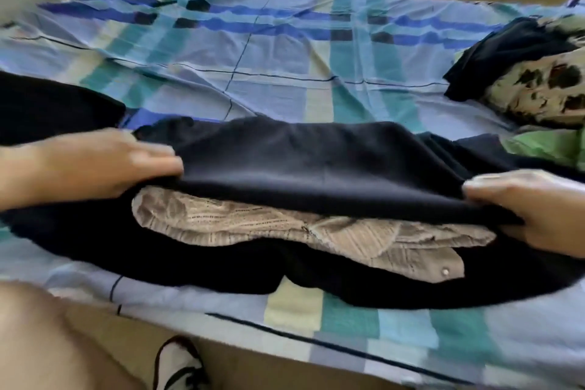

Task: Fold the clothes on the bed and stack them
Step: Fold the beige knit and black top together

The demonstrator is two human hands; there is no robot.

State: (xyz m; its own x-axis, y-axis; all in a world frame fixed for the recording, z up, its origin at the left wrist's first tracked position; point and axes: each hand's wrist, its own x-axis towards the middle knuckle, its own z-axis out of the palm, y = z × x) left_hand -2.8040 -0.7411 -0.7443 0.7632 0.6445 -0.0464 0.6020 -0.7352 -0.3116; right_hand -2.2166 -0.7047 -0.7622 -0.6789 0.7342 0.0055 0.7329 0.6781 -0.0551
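My left hand [104, 165] and right hand [531, 209] grip a dark garment [316, 168] over a beige shirt [285, 225]. A blurry pile [538, 79], maybe clothes, lies to the right on the checked sheet [253, 51].

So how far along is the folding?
Done: no folded stack shows. In hand: left grip and right grip hold the navy garment by its edge, above a beige cloth. Left: the crumpled pile at right, floral, dark and green.
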